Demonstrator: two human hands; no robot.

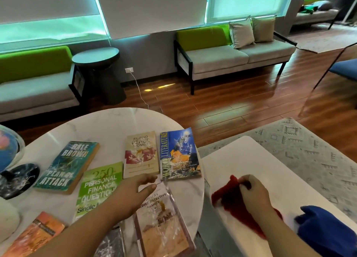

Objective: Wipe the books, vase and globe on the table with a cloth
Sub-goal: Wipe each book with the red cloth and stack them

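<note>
Several books lie flat on the round white marble table [119,121]: a teal paperback [67,166], a green finance book [98,187], a cream book [140,152], a blue literature book [179,154], a plastic-wrapped book [164,222] and an orange one [32,235]. The globe [7,150] on its black base [17,179] stands at the left edge. A white rounded object [7,218], possibly the vase, shows at lower left. My left hand [135,189] hovers with relaxed fingers over the wrapped book. My right hand [251,191] pinches a red cloth [231,204] lying on a lower white table [280,179].
A blue cloth [324,229] lies beside my right forearm on the white table. A patterned rug [309,146] covers the floor to the right. Green-backed sofas [231,49] and a dark round side table [96,57] stand along the far wall.
</note>
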